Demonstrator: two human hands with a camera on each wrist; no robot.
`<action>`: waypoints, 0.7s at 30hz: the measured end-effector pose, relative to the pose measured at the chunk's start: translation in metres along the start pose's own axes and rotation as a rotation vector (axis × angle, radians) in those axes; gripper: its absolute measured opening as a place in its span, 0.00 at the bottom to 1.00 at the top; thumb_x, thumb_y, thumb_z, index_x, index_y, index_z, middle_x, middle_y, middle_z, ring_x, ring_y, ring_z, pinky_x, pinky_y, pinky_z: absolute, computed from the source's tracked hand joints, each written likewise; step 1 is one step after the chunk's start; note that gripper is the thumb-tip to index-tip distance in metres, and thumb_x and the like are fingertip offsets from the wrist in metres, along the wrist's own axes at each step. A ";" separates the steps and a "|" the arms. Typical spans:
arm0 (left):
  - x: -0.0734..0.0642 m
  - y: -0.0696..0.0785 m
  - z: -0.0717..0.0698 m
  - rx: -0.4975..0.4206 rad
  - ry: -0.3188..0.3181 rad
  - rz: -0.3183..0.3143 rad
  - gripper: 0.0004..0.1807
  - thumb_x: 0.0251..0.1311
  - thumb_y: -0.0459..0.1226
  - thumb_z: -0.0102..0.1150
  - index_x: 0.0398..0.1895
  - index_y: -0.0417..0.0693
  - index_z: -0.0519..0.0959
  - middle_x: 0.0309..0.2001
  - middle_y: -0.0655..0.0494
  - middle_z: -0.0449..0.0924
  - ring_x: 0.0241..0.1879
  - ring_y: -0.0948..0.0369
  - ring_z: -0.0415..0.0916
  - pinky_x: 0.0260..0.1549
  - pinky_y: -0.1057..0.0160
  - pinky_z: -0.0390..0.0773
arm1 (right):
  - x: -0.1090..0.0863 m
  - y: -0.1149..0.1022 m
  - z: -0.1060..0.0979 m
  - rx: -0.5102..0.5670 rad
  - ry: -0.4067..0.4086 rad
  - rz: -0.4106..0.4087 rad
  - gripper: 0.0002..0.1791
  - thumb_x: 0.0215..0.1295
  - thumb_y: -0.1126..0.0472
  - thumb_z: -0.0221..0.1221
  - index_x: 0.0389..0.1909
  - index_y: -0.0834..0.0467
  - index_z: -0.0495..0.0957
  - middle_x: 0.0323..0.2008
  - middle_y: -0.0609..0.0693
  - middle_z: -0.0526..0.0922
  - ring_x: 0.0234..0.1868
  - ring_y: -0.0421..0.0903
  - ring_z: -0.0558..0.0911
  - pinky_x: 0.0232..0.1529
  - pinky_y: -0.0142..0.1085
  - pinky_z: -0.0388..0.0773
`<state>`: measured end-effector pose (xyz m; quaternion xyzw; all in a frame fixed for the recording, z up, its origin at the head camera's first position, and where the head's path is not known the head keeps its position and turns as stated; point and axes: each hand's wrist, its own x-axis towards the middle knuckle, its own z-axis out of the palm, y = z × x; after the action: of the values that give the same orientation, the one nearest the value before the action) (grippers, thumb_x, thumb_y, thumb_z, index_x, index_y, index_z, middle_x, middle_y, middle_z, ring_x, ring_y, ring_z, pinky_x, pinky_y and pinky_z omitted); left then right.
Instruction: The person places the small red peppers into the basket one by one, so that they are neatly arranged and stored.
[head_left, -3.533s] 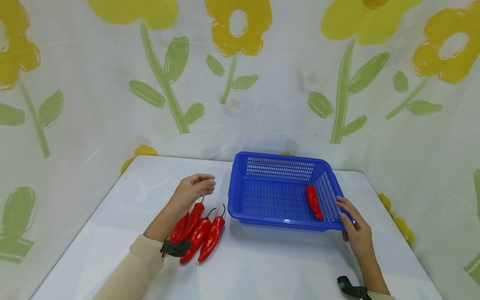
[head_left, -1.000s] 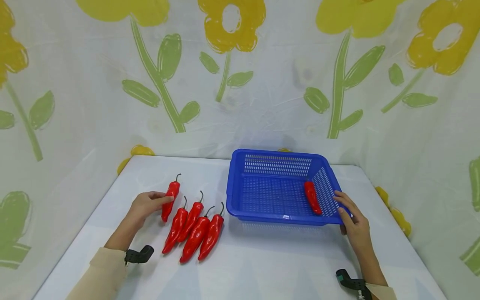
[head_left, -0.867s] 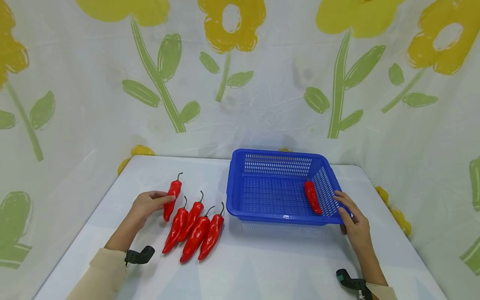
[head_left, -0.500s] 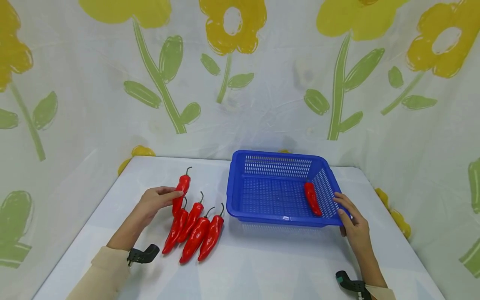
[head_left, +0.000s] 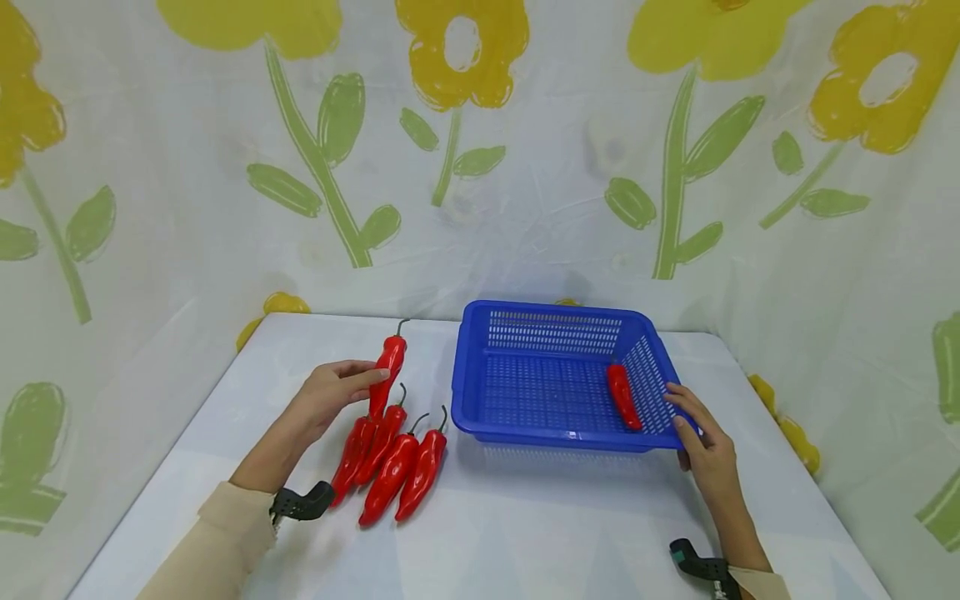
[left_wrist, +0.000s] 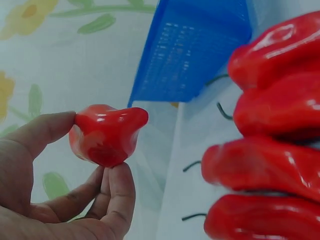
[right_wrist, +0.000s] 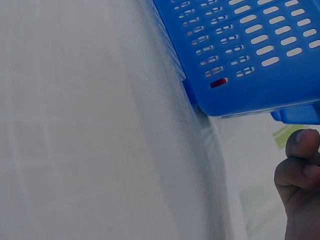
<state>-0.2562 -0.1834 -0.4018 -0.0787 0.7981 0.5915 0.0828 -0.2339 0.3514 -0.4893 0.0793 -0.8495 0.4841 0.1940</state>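
My left hand (head_left: 330, 396) pinches a red chili pepper (head_left: 390, 358) between thumb and fingertips, its stem up, above the other peppers. The left wrist view shows this pepper (left_wrist: 105, 135) end-on, clear of the table. Several more red chili peppers (head_left: 392, 479) lie side by side beneath and to the right of that hand. To their right is a blue perforated plastic basket (head_left: 517, 437), with one red pepper (head_left: 624, 398) inside along its right wall. My right hand (head_left: 708, 454) grips the basket's near right corner, fingers over the rim and thumb at the outer side.
All of this is on a white table (head_left: 525, 533). A pale curtain (head_left: 555, 167) printed with yellow flowers hangs behind and at both sides. Each wrist carries a black strapped camera, such as the left wrist camera (head_left: 303, 502).
My left hand took up a pepper from the table's left and moves it rightward and up, past the row of peppers. My right hand and the basket stay in place.
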 end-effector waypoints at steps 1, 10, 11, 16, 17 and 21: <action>0.000 0.001 0.002 -0.005 -0.004 0.005 0.38 0.61 0.50 0.67 0.68 0.36 0.68 0.63 0.38 0.72 0.60 0.45 0.72 0.63 0.43 0.70 | 0.000 0.000 0.000 0.007 0.001 0.001 0.20 0.78 0.61 0.49 0.67 0.57 0.73 0.72 0.49 0.66 0.18 0.46 0.70 0.15 0.33 0.73; 0.002 0.020 0.028 -0.002 -0.044 0.000 0.38 0.60 0.51 0.68 0.67 0.39 0.70 0.61 0.39 0.74 0.60 0.44 0.73 0.64 0.38 0.67 | 0.000 0.003 -0.001 0.003 -0.005 0.002 0.20 0.78 0.63 0.49 0.67 0.60 0.72 0.72 0.53 0.66 0.16 0.45 0.68 0.14 0.33 0.71; 0.002 0.023 0.031 -0.002 -0.048 -0.001 0.37 0.60 0.51 0.68 0.67 0.40 0.70 0.61 0.40 0.75 0.60 0.44 0.73 0.64 0.38 0.67 | 0.000 0.004 -0.001 0.002 -0.006 -0.002 0.20 0.78 0.64 0.49 0.67 0.60 0.72 0.72 0.54 0.65 0.16 0.46 0.68 0.14 0.33 0.71; 0.004 0.033 0.044 -0.006 -0.083 -0.004 0.37 0.60 0.52 0.67 0.66 0.40 0.72 0.58 0.42 0.78 0.58 0.45 0.75 0.64 0.38 0.66 | 0.001 0.002 -0.002 0.003 0.003 -0.003 0.20 0.78 0.62 0.49 0.67 0.58 0.72 0.72 0.51 0.66 0.17 0.45 0.69 0.14 0.32 0.71; 0.004 0.035 0.046 -0.005 -0.089 -0.008 0.36 0.60 0.53 0.67 0.66 0.40 0.72 0.58 0.43 0.78 0.58 0.46 0.76 0.64 0.38 0.66 | 0.001 0.001 -0.002 0.009 0.004 -0.002 0.20 0.78 0.62 0.50 0.67 0.57 0.73 0.72 0.50 0.66 0.17 0.45 0.69 0.14 0.32 0.72; 0.005 0.043 0.054 0.011 -0.104 -0.005 0.37 0.60 0.54 0.66 0.66 0.41 0.73 0.57 0.44 0.79 0.57 0.47 0.77 0.65 0.36 0.64 | -0.001 -0.002 -0.001 0.026 0.001 0.004 0.20 0.78 0.60 0.50 0.67 0.56 0.73 0.72 0.49 0.66 0.17 0.45 0.69 0.15 0.33 0.73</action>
<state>-0.2684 -0.1191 -0.3779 -0.0494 0.7959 0.5901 0.1262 -0.2319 0.3512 -0.4882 0.0800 -0.8431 0.4956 0.1927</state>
